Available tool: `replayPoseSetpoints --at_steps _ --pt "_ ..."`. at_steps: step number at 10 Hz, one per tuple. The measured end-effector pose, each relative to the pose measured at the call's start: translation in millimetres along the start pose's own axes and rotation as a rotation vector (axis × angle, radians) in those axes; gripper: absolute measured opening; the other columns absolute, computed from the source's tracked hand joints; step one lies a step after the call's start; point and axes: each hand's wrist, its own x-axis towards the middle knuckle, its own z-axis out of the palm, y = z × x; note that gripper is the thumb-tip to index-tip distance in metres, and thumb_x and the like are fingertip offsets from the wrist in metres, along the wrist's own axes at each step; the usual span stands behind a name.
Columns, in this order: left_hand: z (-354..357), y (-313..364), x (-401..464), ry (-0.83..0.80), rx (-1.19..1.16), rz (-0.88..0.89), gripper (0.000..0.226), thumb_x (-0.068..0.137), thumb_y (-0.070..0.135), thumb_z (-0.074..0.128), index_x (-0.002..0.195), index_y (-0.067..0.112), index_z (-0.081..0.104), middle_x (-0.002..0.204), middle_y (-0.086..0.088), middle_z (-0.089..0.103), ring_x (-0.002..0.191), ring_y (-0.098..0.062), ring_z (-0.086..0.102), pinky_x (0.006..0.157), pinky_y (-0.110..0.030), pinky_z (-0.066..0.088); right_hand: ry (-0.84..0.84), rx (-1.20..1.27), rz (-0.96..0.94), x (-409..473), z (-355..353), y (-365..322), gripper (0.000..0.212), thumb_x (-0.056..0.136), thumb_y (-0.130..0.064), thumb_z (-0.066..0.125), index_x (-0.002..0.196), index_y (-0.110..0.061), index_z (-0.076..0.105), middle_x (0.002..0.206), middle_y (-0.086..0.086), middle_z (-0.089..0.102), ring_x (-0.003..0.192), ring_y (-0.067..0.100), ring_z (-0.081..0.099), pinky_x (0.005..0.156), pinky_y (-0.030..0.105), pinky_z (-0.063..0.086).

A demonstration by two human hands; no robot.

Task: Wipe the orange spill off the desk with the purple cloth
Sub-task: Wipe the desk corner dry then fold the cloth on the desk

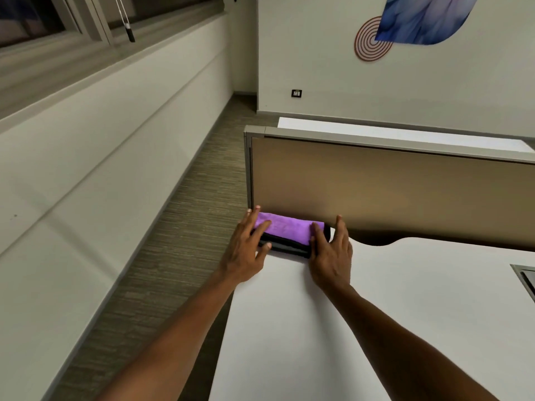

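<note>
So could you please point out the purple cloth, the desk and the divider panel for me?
purple cloth [285, 227]: head view, middle of its top fold.
desk [405, 299]: head view, bare white top.
divider panel [390, 186]: head view, tan face.

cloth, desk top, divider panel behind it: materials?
Cloth: soft purple fabric, likely microfiber, with a dark edge; matte, folded. Desk top: smooth white, probably laminate; even, slight sheen. Divider panel: tan matte face in a grey frame, maybe metal; face material unclear.

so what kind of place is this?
Likely an office: a white desk backed by a tan cubicle partition, striped carpet, and wall graphics. Both hands press a folded purple cloth at the desk's far corner.
</note>
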Motion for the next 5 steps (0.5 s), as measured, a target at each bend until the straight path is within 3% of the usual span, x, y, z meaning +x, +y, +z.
replayPoseSetpoints --at_steps 1,2,4,5 --pt "5.0 -3.0 -8.2 -0.092 0.149 0.116 0.065 0.097 0.038 0.047 0.156 0.023 0.024 0.168 -0.003 0.005 0.155 -0.024 0.0 0.126 -0.04 0.012 -0.015 -0.149 -0.165 -3.6 4.3 -4.1 0.059 0.106 -0.048 0.042 0.16 -0.025 0.035 0.169 0.019 0.022 0.156 0.04 0.021 0.122 0.054 0.023" --pt "11.1 -4.0 -18.1 -0.164 0.216 0.112 0.064 0.1 0.034 0.04 0.158 0.019 0.017 0.167 -0.007 0.006 0.155 -0.03 -0.001 0.126 -0.044 0.015 -0.215 -0.259 -0.274 -7.6 7.7 -1.0 0.066 0.104 -0.055 0.02 0.165 -0.031 0.013 0.173 0.009 0.013 0.16 0.035 0.006 0.125 0.062 0.019" --pt "9.2 3.7 -31.8 -0.203 0.306 0.092 0.064 0.101 0.044 0.031 0.158 0.022 0.013 0.167 -0.004 0.005 0.155 -0.025 0.003 0.125 -0.044 0.016 -0.408 -0.305 -0.318 10.0 -13.4 23.6 0.061 0.108 -0.053 0.02 0.162 -0.045 -0.007 0.175 -0.005 -0.006 0.161 0.024 -0.011 0.124 0.067 0.011" --pt "4.6 5.6 -29.8 -0.239 0.301 0.044 0.067 0.1 0.049 0.032 0.158 0.028 0.006 0.168 0.001 -0.001 0.155 -0.024 0.0 0.125 -0.047 0.015 -0.408 -0.304 -0.324 8.5 -14.9 16.2 0.065 0.105 -0.06 0.019 0.162 -0.044 -0.008 0.174 -0.003 -0.011 0.16 0.024 -0.015 0.124 0.067 0.008"
